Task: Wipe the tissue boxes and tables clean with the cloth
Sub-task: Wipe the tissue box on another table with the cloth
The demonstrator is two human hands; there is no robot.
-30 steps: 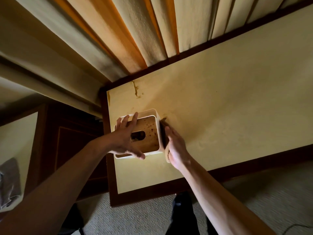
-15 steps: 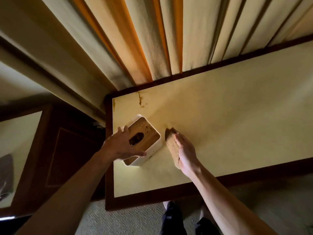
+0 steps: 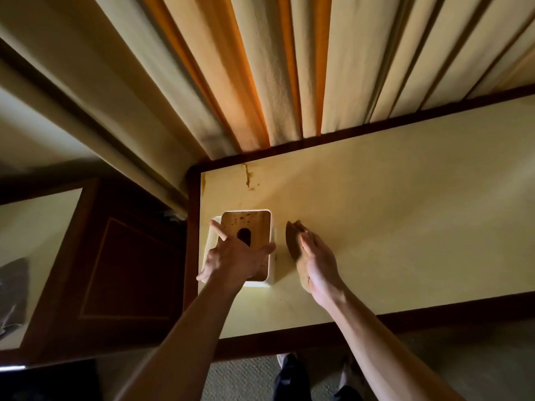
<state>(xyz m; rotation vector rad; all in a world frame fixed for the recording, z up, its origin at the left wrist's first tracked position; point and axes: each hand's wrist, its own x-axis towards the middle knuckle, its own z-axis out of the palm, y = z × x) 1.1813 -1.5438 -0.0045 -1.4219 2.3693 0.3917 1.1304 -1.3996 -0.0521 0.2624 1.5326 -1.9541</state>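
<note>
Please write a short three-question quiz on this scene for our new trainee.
1. True or false: the tissue box stands at the right end of the table.
2. Which of the hands presses the cloth to the tabletop? A) left hand B) right hand C) neither
3. Fill in: a brown stain marks the tabletop near the far-left ____.

Key: 1. False, it stands near the left end. 2. B. 3. corner.
</note>
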